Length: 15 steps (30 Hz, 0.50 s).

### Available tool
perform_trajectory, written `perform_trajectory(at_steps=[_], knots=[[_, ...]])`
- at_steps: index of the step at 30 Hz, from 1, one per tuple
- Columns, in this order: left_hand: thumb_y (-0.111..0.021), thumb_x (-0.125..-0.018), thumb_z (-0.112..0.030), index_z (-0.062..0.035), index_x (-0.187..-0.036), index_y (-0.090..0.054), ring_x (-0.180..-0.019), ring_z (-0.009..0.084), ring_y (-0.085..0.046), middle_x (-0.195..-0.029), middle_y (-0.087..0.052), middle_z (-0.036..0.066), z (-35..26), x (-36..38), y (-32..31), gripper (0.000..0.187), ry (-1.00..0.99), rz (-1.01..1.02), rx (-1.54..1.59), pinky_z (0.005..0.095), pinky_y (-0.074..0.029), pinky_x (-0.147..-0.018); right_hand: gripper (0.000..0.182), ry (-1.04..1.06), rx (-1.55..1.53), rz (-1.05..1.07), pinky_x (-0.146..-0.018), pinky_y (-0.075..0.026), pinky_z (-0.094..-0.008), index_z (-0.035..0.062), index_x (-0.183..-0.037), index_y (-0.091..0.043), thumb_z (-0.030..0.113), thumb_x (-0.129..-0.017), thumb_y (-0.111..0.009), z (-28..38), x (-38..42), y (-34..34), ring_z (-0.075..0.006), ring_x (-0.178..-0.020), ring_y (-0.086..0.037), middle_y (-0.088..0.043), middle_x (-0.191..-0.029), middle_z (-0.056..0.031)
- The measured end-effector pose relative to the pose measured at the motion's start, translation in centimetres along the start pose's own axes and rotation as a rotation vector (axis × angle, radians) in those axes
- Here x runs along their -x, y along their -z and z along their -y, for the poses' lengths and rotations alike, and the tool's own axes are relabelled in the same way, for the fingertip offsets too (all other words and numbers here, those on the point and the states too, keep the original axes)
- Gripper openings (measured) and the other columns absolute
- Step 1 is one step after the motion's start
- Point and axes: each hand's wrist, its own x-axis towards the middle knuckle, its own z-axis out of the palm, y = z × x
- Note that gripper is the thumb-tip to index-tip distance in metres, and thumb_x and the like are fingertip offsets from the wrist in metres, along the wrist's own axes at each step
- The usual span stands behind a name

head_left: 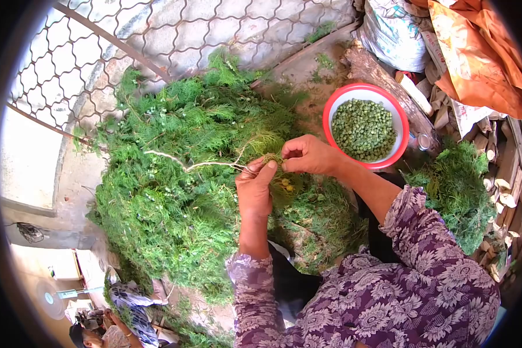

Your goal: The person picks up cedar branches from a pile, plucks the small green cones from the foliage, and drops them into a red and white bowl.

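The left hand (255, 181) grasps a twig (214, 164) between thumb and fingers. The right hand (308, 155) is bent in just to the right, thumb and fingertips drawn together at the twig's yellow-green leafy end; whether they grip a piece of it, I cannot tell. The twig's bare, pale, crooked stem runs left from the left hand, above a large heap (162, 203) of green branches. A few yellow bits (286, 184) show just below the fingers, too small to name.

Counted, there are two hands at work and one twig between them. There are two heaps of greenery: the large one spreads left and far of the hands, the smaller one (455, 194) lies to the right. One basin (408, 124) with a red rim stands far right of the hands, holding many small green cones (365, 130), too many to count. One log (377, 66) lies beyond it, with one orange sheet (475, 52) at the far right. One other person (116, 333) is at the near left.
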Motion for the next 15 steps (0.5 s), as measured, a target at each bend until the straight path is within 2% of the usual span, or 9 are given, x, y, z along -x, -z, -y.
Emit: perform_trajectory(at_steps=[5, 7, 11, 13, 15], knots=[[-0.062, -0.076, 0.001, 0.0011, -0.088, -0.064, -0.071, 0.0091, -0.057, -0.08, -0.064, 0.005, -0.38, 0.35, -0.01, 0.012, -0.002, -0.008, 0.005, 0.0223, -0.045, -0.069, 0.014, -0.06, -0.115, 0.018, -0.051, -0.039, -0.0208, 0.0024, -0.078, -0.059, 0.015, -0.073, -0.063, 0.99, 0.47, 0.08, -0.0052, -0.055, -0.049, -0.054, -0.063, 0.0024], [-0.062, -0.076, 0.001, 0.001, -0.088, -0.063, -0.071, 0.0091, -0.057, -0.08, -0.064, 0.005, -0.49, 0.39, 0.02, 0.011, -0.001, 0.001, 0.013, 0.0224, -0.045, -0.069, 0.013, -0.081, -0.18, 0.066, -0.052, -0.045, -0.0226, 0.0024, -0.079, -0.061, 0.014, -0.073, -0.062, 1.04, 0.48, 0.41, -0.0086, -0.056, -0.055, -0.056, -0.065, 0.0], [-0.062, -0.077, 0.001, 0.0005, -0.087, -0.063, -0.071, 0.0105, -0.057, -0.082, -0.064, 0.005, -0.29, 0.39, 0.32, 0.011, 0.052, 0.036, 0.099, 0.0233, -0.045, -0.069, 0.011, -0.139, -0.279, 0.054, -0.053, -0.046, -0.0227, 0.0025, -0.077, -0.061, 0.013, -0.074, -0.059, 0.82, 0.81, 0.55, -0.0087, -0.056, -0.056, -0.057, -0.065, -0.001], [-0.062, -0.077, 0.001, 0.0002, -0.087, -0.062, -0.071, 0.0112, -0.057, -0.081, -0.064, 0.006, -0.65, 0.54, 0.16, 0.01, 0.086, 0.045, 0.144, 0.0239, -0.046, -0.069, 0.008, -0.156, -0.512, 0.114, -0.053, -0.046, -0.0228, 0.0032, -0.077, -0.061, 0.01, -0.075, -0.056, 0.37, 0.8, 0.75, -0.0096, -0.057, -0.057, -0.057, -0.067, -0.0015], [-0.062, -0.077, 0.0, -0.0001, -0.086, -0.062, -0.071, 0.012, -0.057, -0.08, -0.063, 0.006, -0.87, 0.53, 0.16, 0.01, 0.116, 0.055, 0.191, 0.0246, -0.046, -0.069, 0.008, -0.165, -0.566, 0.129, -0.052, -0.046, -0.0227, 0.0037, -0.079, -0.06, 0.009, -0.076, -0.056, 0.53, 0.93, 0.85, -0.0096, -0.056, -0.056, -0.057, -0.068, -0.0012]])
